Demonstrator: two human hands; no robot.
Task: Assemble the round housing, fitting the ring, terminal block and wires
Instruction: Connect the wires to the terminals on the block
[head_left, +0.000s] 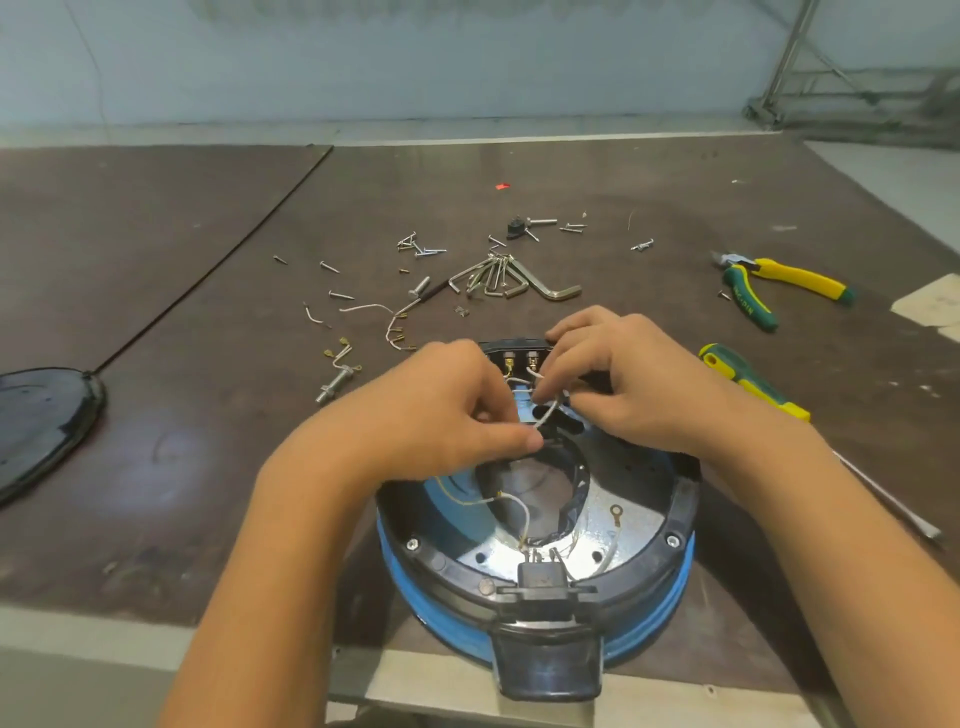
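Two hands (441, 410) (639, 384), one housing (672, 514), one pliers (769, 280), one screwdriver (748, 379) (loose screws (341, 296) uncounted)

1. Yellow-and-green pliers (740, 275) lie far right on the brown table (156, 260).
2. A matching screwdriver (748, 382) sits nearer (its tip is hidden).
3. Hex keys (501, 278) fan out mid-table, with loose screws (421, 249) scattered around them.
4. Paper (932, 306) lies at the right edge.

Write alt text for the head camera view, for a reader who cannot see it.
The left hand and right hand pinch a white wire over an open round blue-and-black housing, near its terminal block. Hex keys, loose screws, pliers and a screwdriver lie on the brown table around it.
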